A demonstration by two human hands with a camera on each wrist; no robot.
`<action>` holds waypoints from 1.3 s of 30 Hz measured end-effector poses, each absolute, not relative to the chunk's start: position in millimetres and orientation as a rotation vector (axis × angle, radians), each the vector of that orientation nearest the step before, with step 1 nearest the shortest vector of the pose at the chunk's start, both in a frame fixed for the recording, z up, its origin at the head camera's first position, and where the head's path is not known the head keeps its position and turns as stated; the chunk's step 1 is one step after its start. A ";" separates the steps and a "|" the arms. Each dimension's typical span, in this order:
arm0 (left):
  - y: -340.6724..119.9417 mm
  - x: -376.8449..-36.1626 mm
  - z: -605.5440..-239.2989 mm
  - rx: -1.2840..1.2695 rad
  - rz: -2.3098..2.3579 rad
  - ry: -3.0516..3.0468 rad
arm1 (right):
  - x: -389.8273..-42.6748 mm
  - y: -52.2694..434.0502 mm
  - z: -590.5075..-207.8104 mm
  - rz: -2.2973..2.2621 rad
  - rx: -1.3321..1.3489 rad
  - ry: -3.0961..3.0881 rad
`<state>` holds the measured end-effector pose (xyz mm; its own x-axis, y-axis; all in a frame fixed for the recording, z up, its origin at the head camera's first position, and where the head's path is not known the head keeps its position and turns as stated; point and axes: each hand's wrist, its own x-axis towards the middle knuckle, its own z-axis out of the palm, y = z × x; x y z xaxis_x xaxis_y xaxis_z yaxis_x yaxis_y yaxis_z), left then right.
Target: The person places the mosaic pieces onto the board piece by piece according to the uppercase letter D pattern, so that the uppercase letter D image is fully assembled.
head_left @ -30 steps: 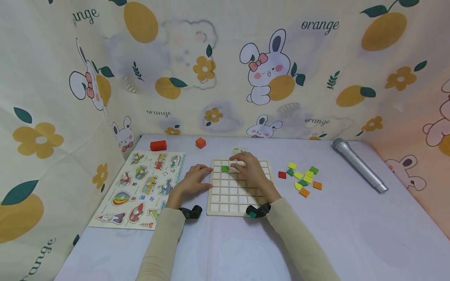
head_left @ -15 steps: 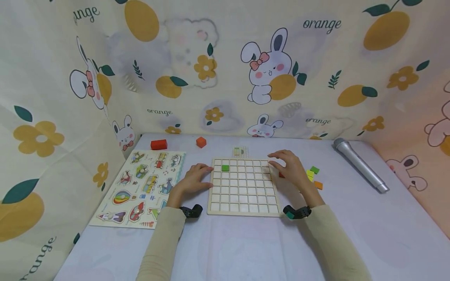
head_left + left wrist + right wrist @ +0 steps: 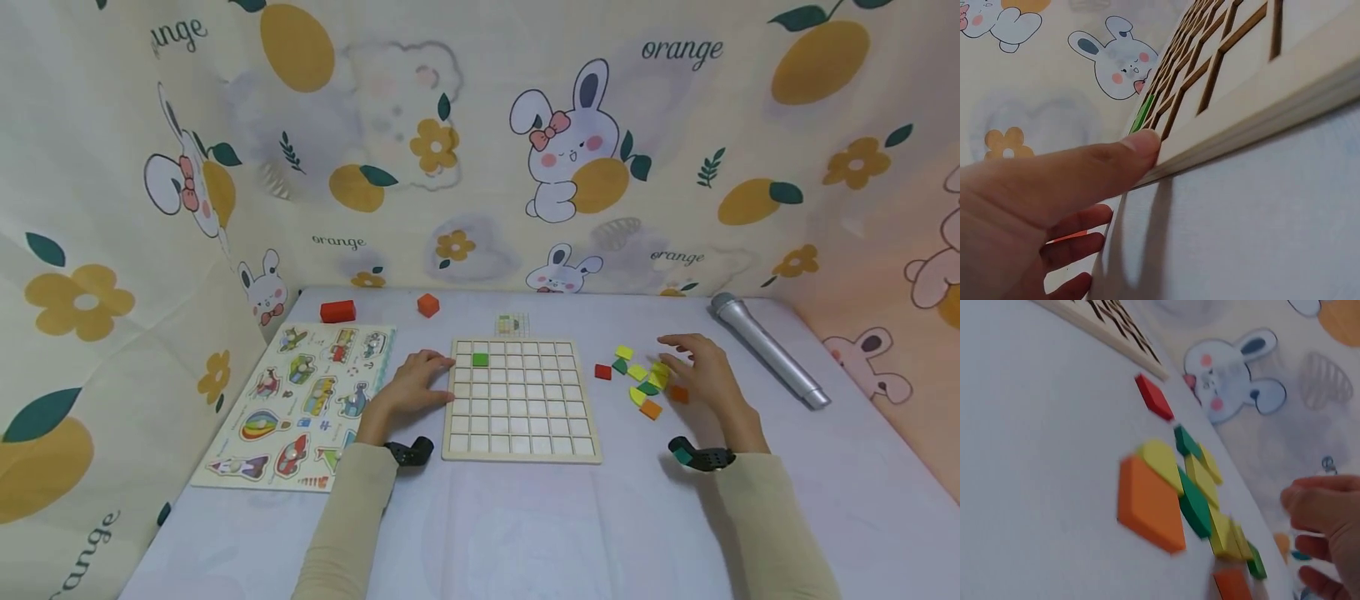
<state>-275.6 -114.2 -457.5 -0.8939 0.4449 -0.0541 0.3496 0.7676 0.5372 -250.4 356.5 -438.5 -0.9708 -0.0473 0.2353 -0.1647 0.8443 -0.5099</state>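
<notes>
A wooden grid board (image 3: 521, 457) lies in the middle of the table, with one green square tile (image 3: 480, 360) in an upper-left cell. My left hand (image 3: 412, 383) rests at the board's left edge; in the left wrist view its thumb (image 3: 1141, 147) touches the rim and the other fingers lie loosely beside it. My right hand (image 3: 708, 379) hovers over the right end of a group of loose tiles, fingers loosely bent, holding nothing visible. Among these tiles are a red square (image 3: 1154, 397), an orange square (image 3: 1150, 503), a yellow one (image 3: 637, 372) and green ones.
A small printed grid card (image 3: 513, 324) lies behind the board. To the left is a picture puzzle board (image 3: 292, 400), with a red block (image 3: 337, 312) and an orange-red block (image 3: 428, 305) behind. A silver microphone (image 3: 768, 350) lies at the far right.
My right hand has moved right, from above the grid board to the loose tiles. The left hand has stayed at the board's edge, and the green tile keeps its cell.
</notes>
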 end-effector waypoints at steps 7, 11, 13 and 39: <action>-113.6 -276.2 -456.0 0.619 0.799 2.774 | -248.9 371.8 -442.5 0.847 0.075 -3.000; -113.8 -276.4 -456.8 0.626 0.796 2.776 | -252.8 375.3 -449.8 0.810 0.037 -3.044; -113.9 -276.5 -457.3 0.624 0.792 2.778 | -255.0 376.6 -453.8 0.789 0.022 -3.045; -115.7 -275.5 -459.7 0.647 0.823 2.786 | -287.5 233.4 -451.0 1.012 0.568 -2.611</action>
